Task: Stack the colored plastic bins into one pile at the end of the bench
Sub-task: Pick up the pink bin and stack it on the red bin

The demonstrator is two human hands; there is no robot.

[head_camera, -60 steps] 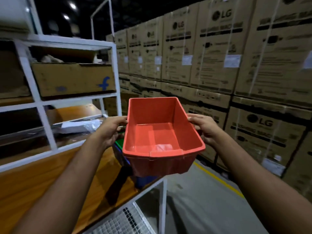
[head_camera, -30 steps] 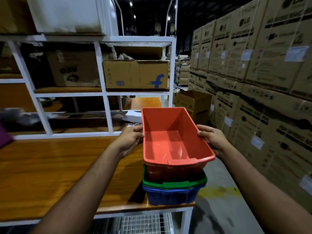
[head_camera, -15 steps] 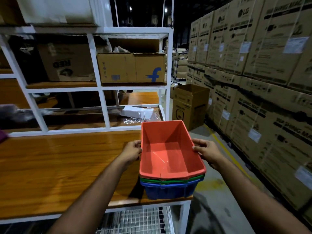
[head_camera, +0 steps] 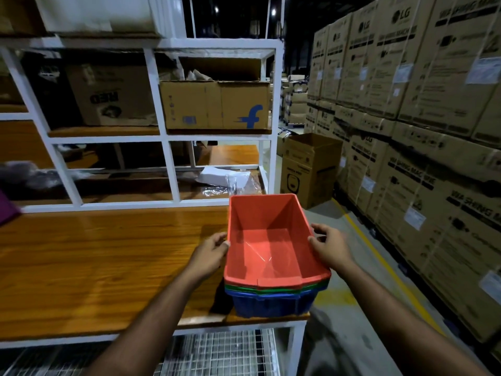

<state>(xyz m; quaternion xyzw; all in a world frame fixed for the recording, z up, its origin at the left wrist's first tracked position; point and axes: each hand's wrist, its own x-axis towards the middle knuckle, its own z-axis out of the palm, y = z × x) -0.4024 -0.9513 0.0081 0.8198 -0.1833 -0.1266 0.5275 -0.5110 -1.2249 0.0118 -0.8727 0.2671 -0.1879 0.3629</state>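
A red plastic bin [head_camera: 271, 240] sits nested on top of a green bin [head_camera: 244, 288], of which only a thin rim shows, and a blue bin [head_camera: 268, 305] at the bottom. The pile stands at the right end of the wooden bench [head_camera: 95, 267]. My left hand [head_camera: 210, 253] rests against the red bin's left rim, thumb and fingers on its edge. On the opposite rim, my right hand [head_camera: 329, 245] grips the bin.
A white metal shelf frame [head_camera: 165, 169] rises behind the bench with cardboard boxes [head_camera: 217, 104] on it. A purple object [head_camera: 6, 210] lies at the bench's far left. Stacked cartons [head_camera: 420, 118] line the aisle on the right, beside an open box [head_camera: 309, 169]. Wire mesh [head_camera: 217, 354] lies under the bench.
The red bin came down from mid-air and dropped fully into the green and blue bins. Both hands followed it down and stay on its rims.
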